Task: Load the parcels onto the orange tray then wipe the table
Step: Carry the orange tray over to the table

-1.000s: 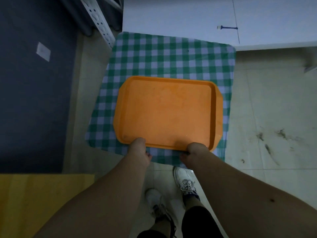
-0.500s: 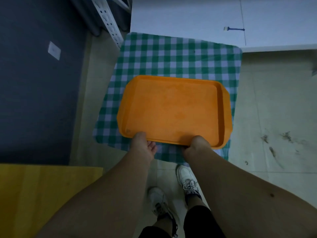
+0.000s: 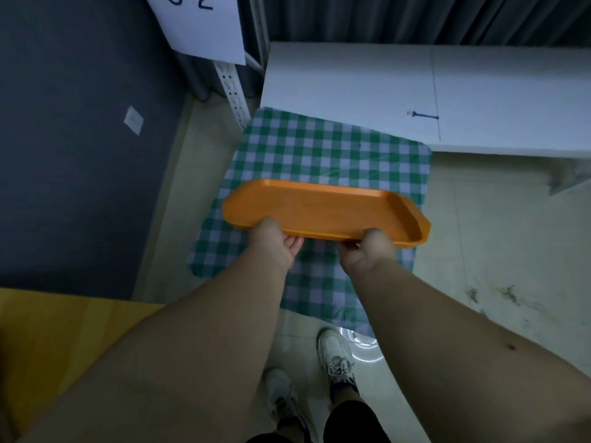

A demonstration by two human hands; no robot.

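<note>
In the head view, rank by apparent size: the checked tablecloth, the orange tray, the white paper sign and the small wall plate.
1. Checked tablecloth
2. Orange tray, tilted and foreshortened, so it looks smaller than it is
3. White paper sign, cut off by the frame's top
4. Wall plate

Single head-worn view, looking steeply down past both forearms, close over checked table, feet below

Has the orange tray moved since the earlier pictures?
Yes. The orange tray, gripped by left hand and right hand, has lifted off the checked cloth, near edge raised.
</note>
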